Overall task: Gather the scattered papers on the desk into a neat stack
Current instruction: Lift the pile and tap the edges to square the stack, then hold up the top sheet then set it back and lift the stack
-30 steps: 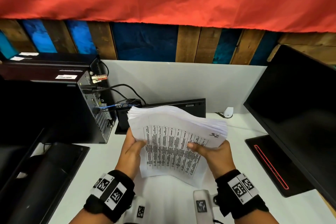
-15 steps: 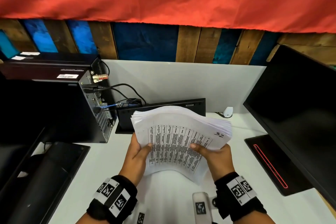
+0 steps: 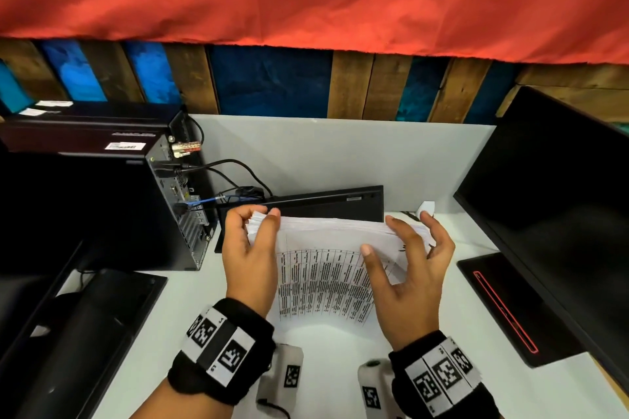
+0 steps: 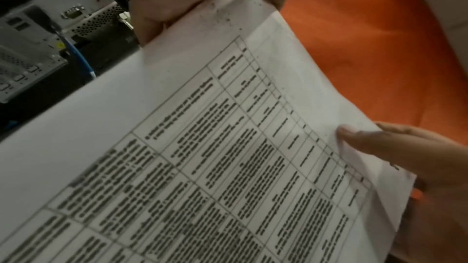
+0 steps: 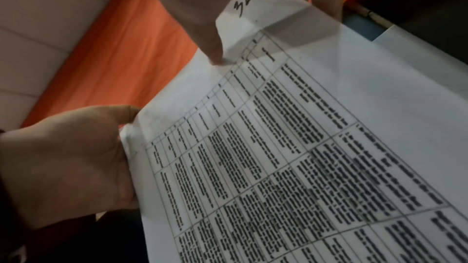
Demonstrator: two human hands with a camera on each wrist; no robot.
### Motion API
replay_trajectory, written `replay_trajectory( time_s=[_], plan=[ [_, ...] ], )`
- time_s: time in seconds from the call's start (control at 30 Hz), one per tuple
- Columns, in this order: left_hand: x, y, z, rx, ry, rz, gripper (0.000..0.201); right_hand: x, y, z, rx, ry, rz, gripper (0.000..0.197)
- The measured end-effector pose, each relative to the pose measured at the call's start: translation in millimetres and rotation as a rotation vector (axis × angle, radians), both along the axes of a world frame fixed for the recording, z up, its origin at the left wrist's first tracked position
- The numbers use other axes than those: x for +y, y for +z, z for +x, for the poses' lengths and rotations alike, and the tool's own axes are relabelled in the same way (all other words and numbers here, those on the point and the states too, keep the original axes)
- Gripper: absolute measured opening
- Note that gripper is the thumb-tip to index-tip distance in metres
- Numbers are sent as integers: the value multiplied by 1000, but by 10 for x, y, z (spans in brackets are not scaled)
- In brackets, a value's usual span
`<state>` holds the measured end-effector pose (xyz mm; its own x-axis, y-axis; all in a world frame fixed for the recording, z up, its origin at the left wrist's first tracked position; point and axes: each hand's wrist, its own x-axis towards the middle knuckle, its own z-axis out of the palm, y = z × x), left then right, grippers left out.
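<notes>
A thick stack of white papers (image 3: 323, 279), its top sheet printed with a table, stands tilted on its lower edge on the white desk (image 3: 190, 299). My left hand (image 3: 259, 216) pinches the stack's top left corner between thumb and curled fingers. At the top right corner my right hand (image 3: 398, 241) lays its thumb (image 4: 367, 139) on the front sheet, with the spread fingers behind the corner. The left wrist view shows the printed sheet (image 4: 228, 147) close up. In the right wrist view the sheet (image 5: 303, 147) has "32" handwritten at the corner under my fingers (image 5: 202, 7).
A black computer tower (image 3: 102, 207) with cables (image 3: 238, 173) stands at the left. A flat black device (image 3: 323, 206) leans just behind the papers. At the right is a black monitor (image 3: 551, 214) on a red-lined base (image 3: 503, 309). Another monitor stand (image 3: 95, 326) sits front left.
Both hands have slid from the stack's lower sides up to its top corners. The stack's top edge has tipped away from me and the sheets look more squared.
</notes>
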<state>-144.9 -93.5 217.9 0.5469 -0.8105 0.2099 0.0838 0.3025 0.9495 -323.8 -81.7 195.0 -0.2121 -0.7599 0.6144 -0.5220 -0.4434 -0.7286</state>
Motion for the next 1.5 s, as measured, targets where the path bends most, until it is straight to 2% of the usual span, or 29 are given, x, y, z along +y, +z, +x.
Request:
replay_trajectory(
  time_s=[0.07,0.13,0.17,0.27,0.3,0.33,0.43,0.5,0.7,0.83,0.93,1.0,1.07,1.13,1.23,1.27,1.3,1.33,1.4,1.43,1.5],
  plan=[
    [-25,5,23,-9,4,8,7,-14,26,-30,-64,15,31,42],
    [-18,-19,45,15,-25,18,15,-20,22,-58,-105,39,63,49],
    [3,-22,47,37,-52,33,24,-16,16,-62,-149,65,92,57],
    [76,-151,62,73,-173,34,63,-11,-36,-55,-439,182,249,90],
    [110,-179,59,48,-199,36,72,-22,-66,-54,-502,211,301,91],
    [139,-201,55,33,-228,39,73,-43,-113,-63,-533,236,346,83],
    [187,-166,25,-24,-271,69,43,-106,-208,-92,-553,247,423,56],
    [184,-114,-11,-87,-254,73,37,-146,-214,-74,-577,232,406,37],
    [118,-63,69,-74,-260,47,48,-190,-148,-121,-597,250,350,39],
    [93,-280,137,-28,-355,174,66,-168,-350,-217,-615,283,511,52],
    [109,-419,130,-13,-378,258,64,-163,-495,-260,-577,255,628,37],
    [125,-403,130,-20,-314,251,70,-185,-503,-280,-557,215,634,25],
    [145,-258,191,-219,-123,162,87,-230,-397,-277,-537,186,614,29],
    [164,-27,277,-548,-10,28,103,-271,-213,-281,-484,192,577,44],
    [154,322,306,-1047,-140,-15,93,-303,63,-300,-217,242,500,53],
    [118,362,311,-1153,-218,26,85,-302,147,-295,-124,263,467,50],
    [85,364,319,-1191,-306,79,70,-301,214,-284,-45,284,430,45],
    [62,346,330,-1151,-386,139,52,-296,275,-261,29,289,400,41],
    [65,260,341,-960,-465,222,24,-289,323,-248,124,291,371,38],
    [82,205,347,-889,-454,237,15,-286,336,-258,131,311,379,36],
    [125,123,372,-778,-399,250,12,-279,355,-324,113,380,459,19]
  ],
)
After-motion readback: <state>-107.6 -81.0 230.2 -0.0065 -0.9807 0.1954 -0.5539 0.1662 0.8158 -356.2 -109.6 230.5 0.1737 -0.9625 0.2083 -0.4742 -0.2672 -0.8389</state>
